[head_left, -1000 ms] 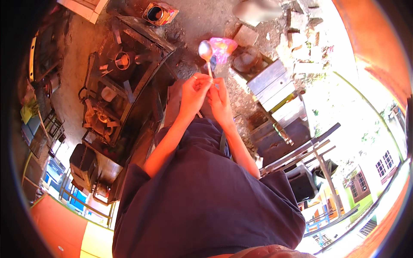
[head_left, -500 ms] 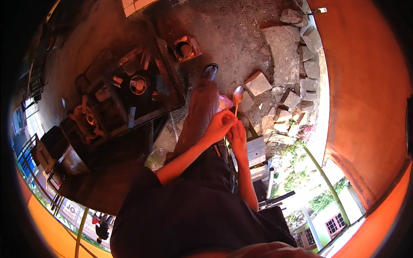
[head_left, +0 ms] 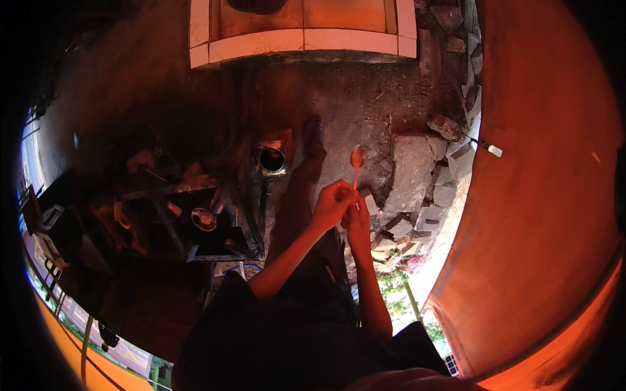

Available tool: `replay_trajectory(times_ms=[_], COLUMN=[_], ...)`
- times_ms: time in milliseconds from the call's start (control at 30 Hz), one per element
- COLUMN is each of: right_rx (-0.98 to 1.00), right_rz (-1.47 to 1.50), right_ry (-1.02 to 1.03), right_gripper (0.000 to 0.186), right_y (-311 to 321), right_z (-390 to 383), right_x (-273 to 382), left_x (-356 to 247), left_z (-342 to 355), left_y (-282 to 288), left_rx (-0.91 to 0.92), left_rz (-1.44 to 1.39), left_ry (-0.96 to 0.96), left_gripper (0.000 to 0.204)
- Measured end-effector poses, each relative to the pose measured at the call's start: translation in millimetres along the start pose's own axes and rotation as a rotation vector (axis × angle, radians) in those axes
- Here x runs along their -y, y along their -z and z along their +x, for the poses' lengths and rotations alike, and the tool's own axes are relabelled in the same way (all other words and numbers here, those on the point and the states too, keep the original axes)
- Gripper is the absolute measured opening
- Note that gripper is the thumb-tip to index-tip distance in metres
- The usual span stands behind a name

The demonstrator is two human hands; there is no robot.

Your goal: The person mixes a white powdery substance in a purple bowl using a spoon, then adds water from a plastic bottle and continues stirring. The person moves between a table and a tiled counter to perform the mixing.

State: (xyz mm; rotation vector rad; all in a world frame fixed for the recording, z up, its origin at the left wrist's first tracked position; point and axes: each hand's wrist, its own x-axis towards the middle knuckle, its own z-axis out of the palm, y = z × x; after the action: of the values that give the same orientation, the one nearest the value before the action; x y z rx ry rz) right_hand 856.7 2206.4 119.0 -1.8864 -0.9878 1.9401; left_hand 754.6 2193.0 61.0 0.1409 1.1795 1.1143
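Note:
A metal spoon (head_left: 357, 158) points away from me, its bowl at the far end above the dirt floor. My left hand (head_left: 332, 206) is closed, with thumb and fingertips pinched on the spoon's handle. Just right of it and slightly nearer, my right hand (head_left: 358, 225) is also closed around the handle's lower end. The fingers of both hands meet there and partly hide the handle.
A tiled ledge (head_left: 303, 40) crosses the far side. A square tin with a round opening (head_left: 272, 159) stands left of my leg. Further left is dark metal framework (head_left: 168, 190) with clutter. Broken stones (head_left: 412, 173) line the right, beside an orange sheet-like wall (head_left: 548, 150).
The view has shifted forward: the tiled ledge now shows fully, and the tin and stones sit lower. Both hands still hold the spoon, slightly lower in view.

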Motion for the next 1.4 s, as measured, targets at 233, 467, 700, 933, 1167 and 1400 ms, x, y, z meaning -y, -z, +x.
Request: replay_trajectory(times_ms=[233,467,700,933,1167,1400], right_rx=[0.052,0.307,0.512,0.640,0.766,0.823], right_rz=[0.032,-0.055,-0.316,-0.454,-0.454,-0.713], right_ry=[-0.013,-0.016,0.016,0.002,0.023,0.260], right_gripper=[0.023,0.018,0.018,0.016,0.014,0.007], right_y=[-51,-128,-237,-325,-422,-569], right_z=[58,102,153,158,164,191], right_x=[136,223,302,366,388,394], left_x=[-141,-247,-336,-408,-482,-515], left_z=[56,82,102,87,70,74], left_y=[8,71,150,190,263,404], left_rx=[-0.014,-0.132,-0.346,-0.522,-0.628,-0.603], left_rz=[-0.062,0.017,-0.147,-0.293,-0.310,-0.454], left_ry=[-0.022,-0.096,-0.182,-0.201,-0.247,-0.267], left_gripper=[0.009,0.009,0.010,0.009,0.009,0.011])
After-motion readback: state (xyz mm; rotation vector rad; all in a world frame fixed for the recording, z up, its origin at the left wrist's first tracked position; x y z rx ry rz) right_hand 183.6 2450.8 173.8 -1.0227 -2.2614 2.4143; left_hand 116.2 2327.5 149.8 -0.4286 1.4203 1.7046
